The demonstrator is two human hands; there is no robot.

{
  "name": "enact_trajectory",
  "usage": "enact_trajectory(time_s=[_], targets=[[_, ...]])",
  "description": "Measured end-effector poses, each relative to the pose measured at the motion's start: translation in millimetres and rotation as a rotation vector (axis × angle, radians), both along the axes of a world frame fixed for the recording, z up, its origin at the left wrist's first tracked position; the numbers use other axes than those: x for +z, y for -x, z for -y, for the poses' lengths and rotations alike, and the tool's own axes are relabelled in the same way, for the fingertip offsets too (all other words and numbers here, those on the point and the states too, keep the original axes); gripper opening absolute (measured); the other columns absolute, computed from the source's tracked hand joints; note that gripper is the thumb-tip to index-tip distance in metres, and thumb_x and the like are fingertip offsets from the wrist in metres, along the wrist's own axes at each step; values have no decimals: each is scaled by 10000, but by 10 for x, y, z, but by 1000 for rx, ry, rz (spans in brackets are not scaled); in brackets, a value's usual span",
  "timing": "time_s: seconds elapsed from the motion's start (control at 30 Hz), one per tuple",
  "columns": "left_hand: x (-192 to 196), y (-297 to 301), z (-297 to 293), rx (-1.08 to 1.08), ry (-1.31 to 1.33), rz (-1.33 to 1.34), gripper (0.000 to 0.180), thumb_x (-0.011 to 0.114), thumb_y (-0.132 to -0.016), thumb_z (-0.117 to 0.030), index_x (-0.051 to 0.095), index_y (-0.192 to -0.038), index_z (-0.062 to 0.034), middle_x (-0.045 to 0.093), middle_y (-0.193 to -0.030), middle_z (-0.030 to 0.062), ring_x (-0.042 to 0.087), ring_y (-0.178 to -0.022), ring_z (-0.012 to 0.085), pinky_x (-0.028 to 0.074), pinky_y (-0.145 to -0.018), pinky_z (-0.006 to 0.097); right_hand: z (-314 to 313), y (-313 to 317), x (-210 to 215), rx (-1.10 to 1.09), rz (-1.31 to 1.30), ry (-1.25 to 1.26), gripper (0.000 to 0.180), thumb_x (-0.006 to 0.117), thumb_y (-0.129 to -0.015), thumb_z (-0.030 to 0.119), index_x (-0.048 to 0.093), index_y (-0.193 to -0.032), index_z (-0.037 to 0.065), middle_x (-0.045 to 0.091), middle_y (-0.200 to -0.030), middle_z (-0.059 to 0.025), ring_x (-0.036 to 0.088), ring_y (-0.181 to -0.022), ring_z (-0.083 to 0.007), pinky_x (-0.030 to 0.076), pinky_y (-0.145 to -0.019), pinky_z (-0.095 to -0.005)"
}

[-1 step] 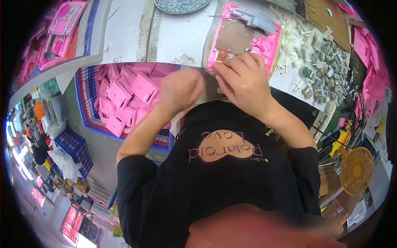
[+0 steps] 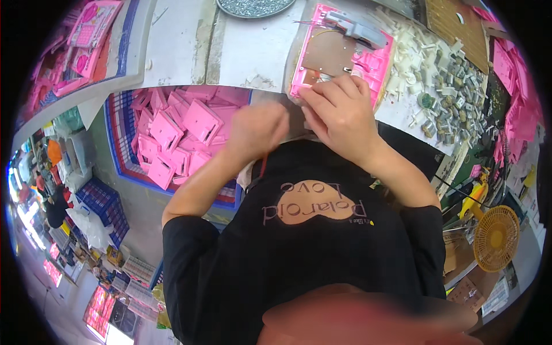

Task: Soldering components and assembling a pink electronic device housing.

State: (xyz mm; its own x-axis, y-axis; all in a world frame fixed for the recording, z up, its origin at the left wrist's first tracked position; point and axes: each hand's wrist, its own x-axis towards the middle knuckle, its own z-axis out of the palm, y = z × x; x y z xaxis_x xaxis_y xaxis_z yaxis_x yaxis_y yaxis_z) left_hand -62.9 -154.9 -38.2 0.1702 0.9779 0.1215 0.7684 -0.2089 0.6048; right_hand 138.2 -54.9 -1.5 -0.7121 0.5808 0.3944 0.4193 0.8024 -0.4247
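Observation:
A pink plastic housing lies open side up on the bench before me. Inside it sit a brown board, thin wires and a grey part across its far end. My right hand is closed over the near edge of the housing, its fingertips bent down by the board. To its left, apart from the housing, my left hand is closed and blurred above the bench edge. A thin red strand hangs below that hand; what its fingers hold is hidden.
Left of me a blue and red basket holds several pink plastic panels. White plastic parts and small grey metal parts lie heaped right of the housing. A round tray of small metal pieces stands at the back. A yellow fan is lower right.
My left hand has shifted slightly right and nearer to me, and the red strand now shows below it. My right hand keeps its place on the housing.

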Motion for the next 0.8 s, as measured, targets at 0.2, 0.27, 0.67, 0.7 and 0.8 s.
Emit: enact_trajectory(time_s=[0.2,0.27,0.67,0.7,0.8], targets=[[11,-135,58,-319,137,73,117,685,-896,-151,611,-923,-66,635,-798,108,658,-725,318,524,-636,447,2,22,-3,-32,78,43,225,789,-763,220,676,-938,135,652,-1009,-23,570,-940,-238,397,-854,-431],[168,21,-90,-363,85,137,141,706,-883,-138,644,-990,-72,640,-827,110,657,-764,328,526,-671,443,6,-5,-9,-40,112,17,225,792,-752,220,661,-915,138,654,-1017,-25,569,-942,-243,398,-852,-436],[146,208,-723,-393,-11,297,146,790,-848,-128,703,-956,-79,575,-821,101,622,-727,305,518,-644,405,-1003,-922,406,-66,-104,345,156,766,-797,184,743,-900,69,681,-827,-87,623,-779,-271,486,-749,-409],[139,204,-737,-407,-16,303,154,802,-839,-126,709,-954,-82,582,-814,94,623,-720,292,512,-630,394,-1334,-1123,586,-357,96,510,136,731,-836,157,761,-914,50,721,-857,-102,659,-765,-243,519,-712,-385],[145,116,-830,-468,-15,324,162,823,-824,-117,721,-946,-87,598,-800,80,626,-705,267,502,-601,373,-2693,-1705,638,-446,-148,272,173,669,-937,93,716,-1062,-17,727,-971,-43,635,-803,-112,523,-741,-286]])
